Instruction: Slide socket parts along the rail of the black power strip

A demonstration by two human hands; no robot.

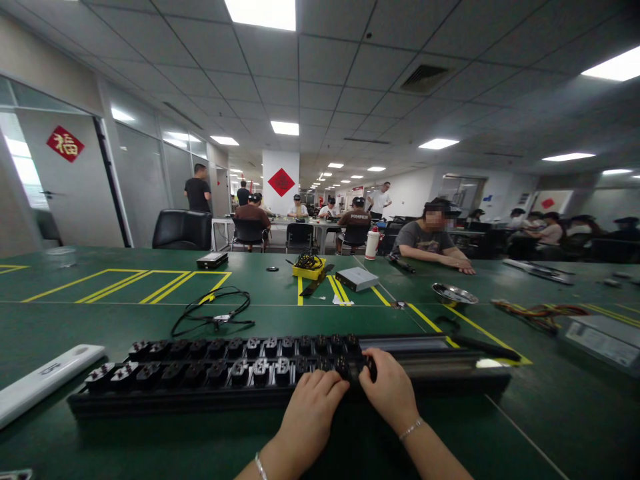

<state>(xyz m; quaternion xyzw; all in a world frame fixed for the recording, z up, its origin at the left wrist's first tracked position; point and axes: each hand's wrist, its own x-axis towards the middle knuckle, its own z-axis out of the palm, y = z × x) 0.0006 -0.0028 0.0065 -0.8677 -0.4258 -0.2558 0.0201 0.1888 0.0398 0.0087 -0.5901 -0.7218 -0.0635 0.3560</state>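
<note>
Now — left hand (313, 405) + right hand (390, 392) | fingers (331, 384) on modules (240, 371) — black rail (450, 385)

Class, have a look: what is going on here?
A person at a green table has both hands on a long black rail. Two rows of black sockets fill its left part; the right part is bare. The left hand rests at the near row's end, the right hand touches the last socket. Another person sits opposite.
</note>
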